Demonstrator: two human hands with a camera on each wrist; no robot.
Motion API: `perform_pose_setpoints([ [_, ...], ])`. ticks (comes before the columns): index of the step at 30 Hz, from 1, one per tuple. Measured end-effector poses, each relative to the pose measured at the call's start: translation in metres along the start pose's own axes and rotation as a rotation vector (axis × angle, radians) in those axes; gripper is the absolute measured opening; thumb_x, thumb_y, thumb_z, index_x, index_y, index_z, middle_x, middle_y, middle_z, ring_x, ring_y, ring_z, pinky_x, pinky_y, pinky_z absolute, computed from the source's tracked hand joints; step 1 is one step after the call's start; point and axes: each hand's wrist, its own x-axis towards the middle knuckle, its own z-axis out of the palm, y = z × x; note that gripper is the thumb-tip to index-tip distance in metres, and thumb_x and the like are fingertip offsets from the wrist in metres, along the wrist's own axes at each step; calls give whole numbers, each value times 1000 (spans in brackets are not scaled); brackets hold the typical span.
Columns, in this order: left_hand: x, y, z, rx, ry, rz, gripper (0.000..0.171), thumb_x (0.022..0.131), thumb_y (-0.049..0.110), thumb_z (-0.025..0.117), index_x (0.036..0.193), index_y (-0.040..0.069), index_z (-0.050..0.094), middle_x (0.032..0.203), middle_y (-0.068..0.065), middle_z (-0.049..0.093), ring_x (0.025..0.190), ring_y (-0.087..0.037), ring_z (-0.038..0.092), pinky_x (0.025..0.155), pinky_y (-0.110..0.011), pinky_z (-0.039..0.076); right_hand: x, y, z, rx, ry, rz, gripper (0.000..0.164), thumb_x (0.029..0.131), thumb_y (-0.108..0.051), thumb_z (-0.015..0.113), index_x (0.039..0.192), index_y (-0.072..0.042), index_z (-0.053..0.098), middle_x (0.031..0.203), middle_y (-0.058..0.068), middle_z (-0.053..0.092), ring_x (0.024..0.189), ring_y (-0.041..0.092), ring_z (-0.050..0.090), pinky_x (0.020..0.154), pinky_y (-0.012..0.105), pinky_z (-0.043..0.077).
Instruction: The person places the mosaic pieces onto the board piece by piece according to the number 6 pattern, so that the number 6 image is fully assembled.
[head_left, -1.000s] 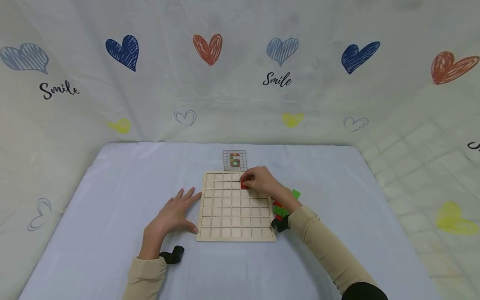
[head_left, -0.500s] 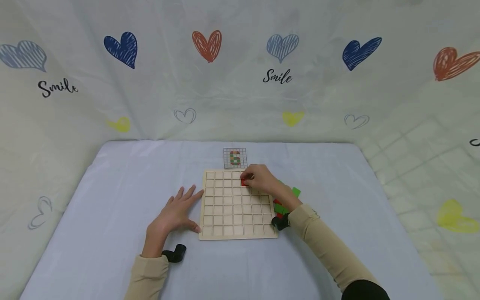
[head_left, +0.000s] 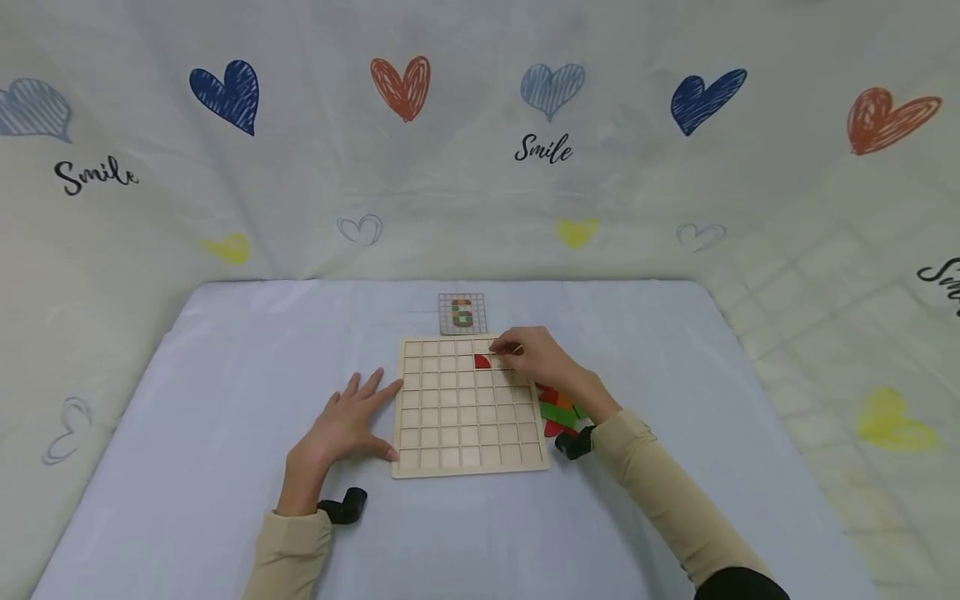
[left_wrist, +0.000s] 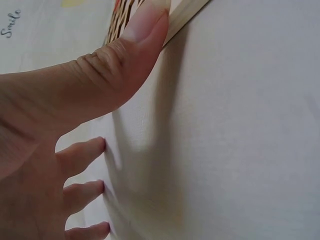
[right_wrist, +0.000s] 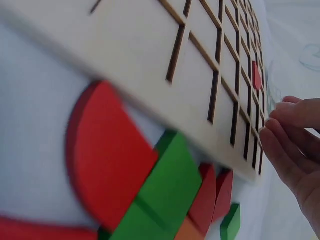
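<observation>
A wooden grid board [head_left: 450,417] lies on the white-covered table. One red quarter-round piece [head_left: 482,362] sits in a cell of its second row, also visible as a red piece [right_wrist: 256,75] in the right wrist view. Just right of that piece, my right hand [head_left: 543,358] hovers over the board, fingers loosely bent and holding nothing. My left hand [head_left: 341,429] has its fingers spread at the board's left side; in the left wrist view the thumb [left_wrist: 135,45] touches the board's edge.
Right of the board, partly under my right arm, lies a pile of red, green and orange pieces [head_left: 558,412]. A small pattern card [head_left: 462,314] with a coloured figure on a grid stands behind the board. A cloth backdrop [head_left: 450,183] rises behind the table.
My right hand has let go of the red quarter-round piece and moved slightly right, leaving it in its cell. The left hand stays at the board's edge. The head view has shifted slightly.
</observation>
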Motion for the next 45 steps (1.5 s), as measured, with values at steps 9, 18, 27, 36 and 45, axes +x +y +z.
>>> perform_pose_setpoints([
  [9,1,-2,1,6,-6,-13,114,65,37,97,161,16,37,170,-21,18,155,-54,8,120,-73,14,-29,13,-15,-34,7,72,22,97,-7,68,117,-1,75,110,9,75,97,23,67,92,40,60],
  [18,1,-1,1,-8,-4,-10,114,66,38,96,161,16,37,170,-21,18,155,-53,7,120,-73,13,-50,29,-24,-100,20,60,20,95,-8,70,114,-3,76,106,7,76,90,19,67,84,37,61],
  [27,1,-1,1,-15,-3,-6,114,66,39,96,161,17,37,171,-20,18,155,-53,7,120,-74,14,-74,40,-31,-138,-11,57,22,92,-4,73,114,-3,76,106,8,75,89,19,66,81,34,61],
  [36,-1,-1,1,-20,4,0,113,66,40,96,161,18,37,170,-20,19,155,-53,8,120,-74,14,-93,46,-37,-178,-14,62,25,91,0,72,115,-3,76,111,8,75,99,25,67,89,43,60],
  [45,0,-2,4,-28,8,-4,113,65,39,96,161,17,38,171,-20,19,155,-53,8,121,-73,13,-93,53,-36,-243,-33,20,27,89,5,71,114,-5,76,114,9,72,108,28,64,93,46,59],
])
